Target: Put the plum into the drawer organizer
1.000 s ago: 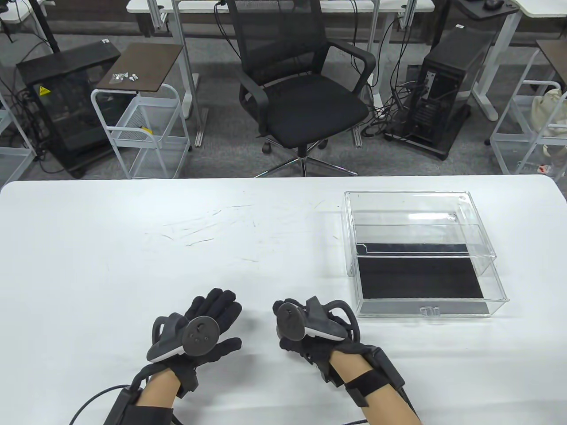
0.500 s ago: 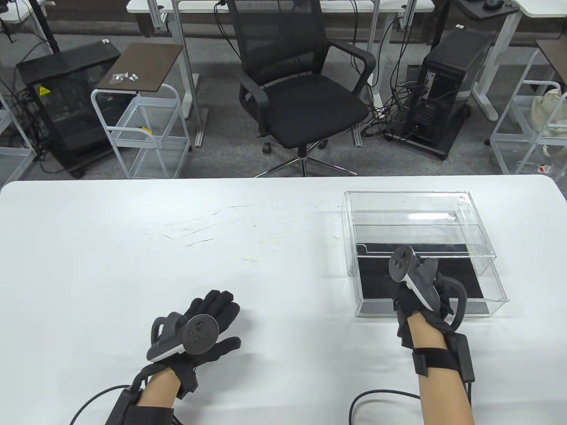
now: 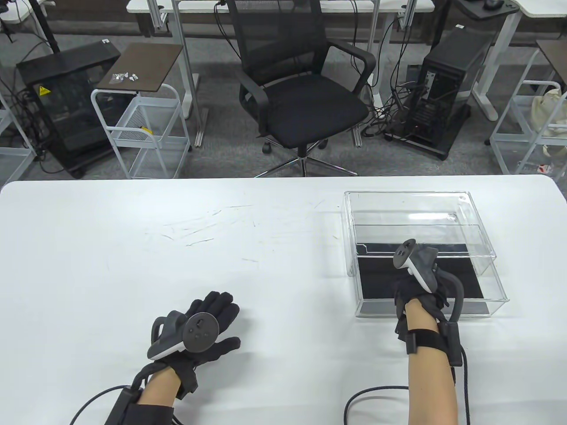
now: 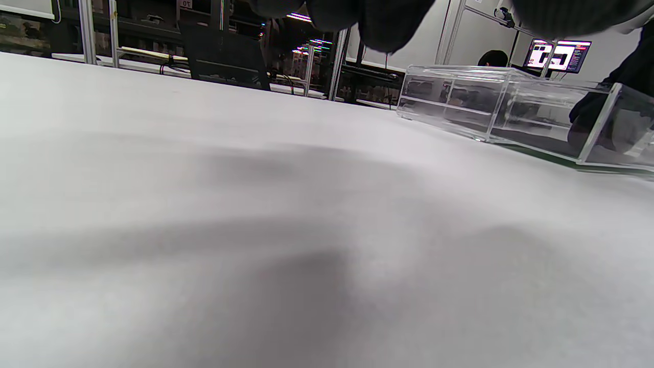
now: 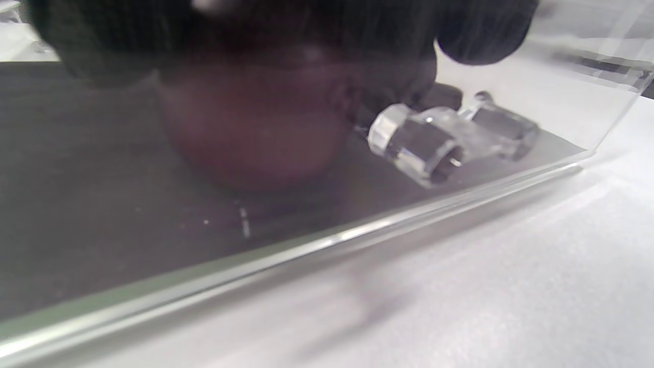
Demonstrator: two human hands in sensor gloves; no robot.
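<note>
Plum isn't visible from the table view, since the right hand [image 3: 418,294] covers that spot: it's reached down into the pulled-out drawer [image 3: 496,283] of the clear organizer [image 3: 354,208], over the front part of the black liner [image 3: 376,276]. Can't tell from up here how its fingers sit. The left hand [image 3: 208,325] lies flat on the table [image 3: 133,243] with fingers spread, holding nothing, well apart from the organizer, with lots of bare white tabletop around it. Left wrist view mostly shows table [image 4: 204,204], with the organizer [image 4: 460,102] off to the right and the drawer's front wall [image 4: 608,122] sticking out toward the camera; a dark glove shows through it. Right wrist view is the good one: plum [image 5: 255,133], dark reddish, sits low against the liner [image 5: 76,204], right behind the drawer's clear front wall [image 5: 306,245] and just beside the clear handle [image 5: 424,138]. Gloved fingers [image 5: 480,30] wrap over the top of it, so the hand's clamped on the plum.
</note>
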